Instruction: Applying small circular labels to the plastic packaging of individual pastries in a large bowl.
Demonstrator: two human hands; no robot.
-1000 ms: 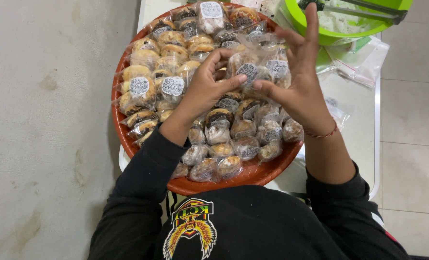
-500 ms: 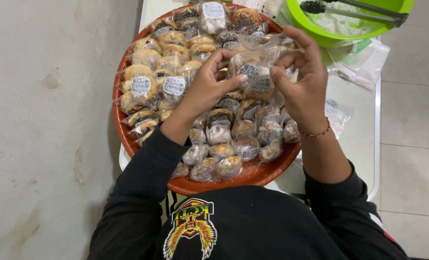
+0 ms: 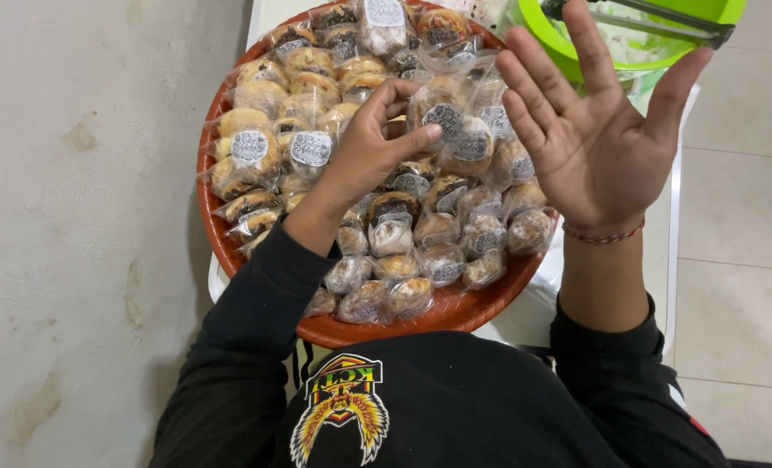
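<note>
Left hand (image 3: pixel 377 143) pinches a wrapped pastry (image 3: pixel 442 117) near the tray (image 3: pixel 230 251) centre, toward twelve o'clock. Right hand (image 3: pixel 598 143) hovers flat, fingers spread, holding nothing. The packet looks light, crinkly and slippery, with a crumbly filling; best gripped gently by the wrapper's edge.

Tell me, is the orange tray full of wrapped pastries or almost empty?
Full. The orange tray is heaped with wrapped pastries nearly to its rim, so only the edge shows. The left hand rests on the pile.
</note>
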